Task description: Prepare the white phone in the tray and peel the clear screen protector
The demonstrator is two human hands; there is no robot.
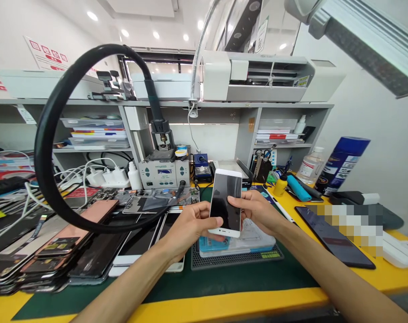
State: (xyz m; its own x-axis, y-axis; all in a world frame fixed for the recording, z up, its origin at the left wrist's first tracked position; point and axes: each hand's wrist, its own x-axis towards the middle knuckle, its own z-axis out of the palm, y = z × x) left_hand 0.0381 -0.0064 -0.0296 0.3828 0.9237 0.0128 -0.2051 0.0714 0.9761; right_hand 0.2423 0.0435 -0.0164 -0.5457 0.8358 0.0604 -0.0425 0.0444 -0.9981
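A white-framed smartphone [226, 188] with a dark screen is held upright, tilted slightly, in front of me. My left hand [197, 220] grips its lower left edge, thumb across the bottom of the glass. My right hand [256, 206] holds the right edge, with its thumb lying on the screen; the fingers behind the phone are mostly hidden. Below the phone sits a pale blue and clear plastic case [254, 240] on a dark perforated mat [237, 263].
Stacked phones and screen parts [72, 237] crowd the left. A hot-air station [165, 172] stands behind, its thick black hose [44, 134] looping high at left. On the right are a dark tablet [335, 237], a blue spray can [343, 163] and a clear bottle [310, 166].
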